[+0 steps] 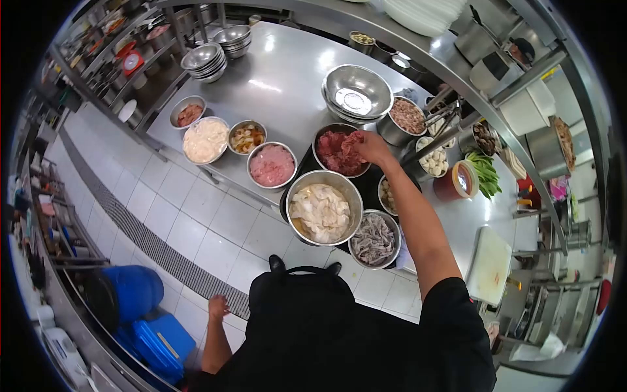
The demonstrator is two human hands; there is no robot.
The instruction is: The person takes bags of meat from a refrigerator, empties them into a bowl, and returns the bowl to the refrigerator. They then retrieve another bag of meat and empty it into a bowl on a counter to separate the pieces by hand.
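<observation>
My right hand [371,147] reaches out over a steel bowl of red minced meat [334,153] and its fingers are closed on a clump of that meat. Just in front of it stands a large bowl of pale sliced food [321,210], and beside that a smaller bowl of grey strips [373,239]. A bowl of pink meat [272,164] sits to the left. My left hand [218,307] hangs low by my side over the tiled floor, fingers apart and holding nothing.
The steel counter [281,78] carries more bowls: white paste [205,140], mixed pieces [247,136], stacked empty bowls [356,91], greens [486,174], a red tub [457,181]. A white cutting board [490,264] lies right. Blue bins [140,307] and a floor drain [150,242] are left.
</observation>
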